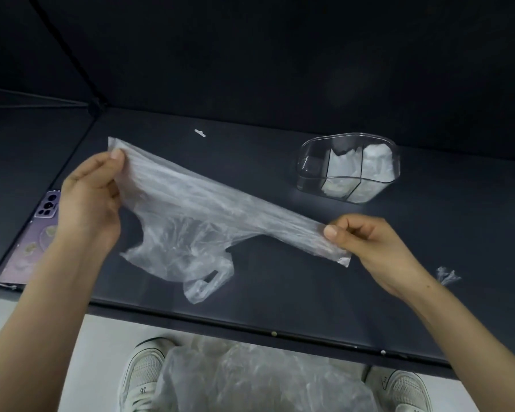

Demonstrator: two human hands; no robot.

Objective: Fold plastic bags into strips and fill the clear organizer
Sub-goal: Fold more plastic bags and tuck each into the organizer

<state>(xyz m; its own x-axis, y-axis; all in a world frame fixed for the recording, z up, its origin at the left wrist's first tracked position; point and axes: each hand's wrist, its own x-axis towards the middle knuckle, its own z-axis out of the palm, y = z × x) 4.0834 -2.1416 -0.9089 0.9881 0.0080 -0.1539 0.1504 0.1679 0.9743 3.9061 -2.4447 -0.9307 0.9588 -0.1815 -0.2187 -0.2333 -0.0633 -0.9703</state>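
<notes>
- While the grip of the left hand (87, 200) pinches its far end, a clear plastic bag (208, 203) stretches diagonally above the counter (280, 278).
- Its near end is pinched in the grip of the right hand (366, 242).
- Beyond, nearer that hand, stands the clear organizer (312, 173), partly filled.

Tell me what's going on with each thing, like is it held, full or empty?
left hand, pinches one end of the plastic bag.
right hand, pinches its other end.
plastic bag, stretched in the air between them, handles hanging down.
clear organizer, upright on the table; left compartment empty, other two hold bags.
phone, lies face down at the table's left edge.
spare bags, piled loose below the table.
</notes>
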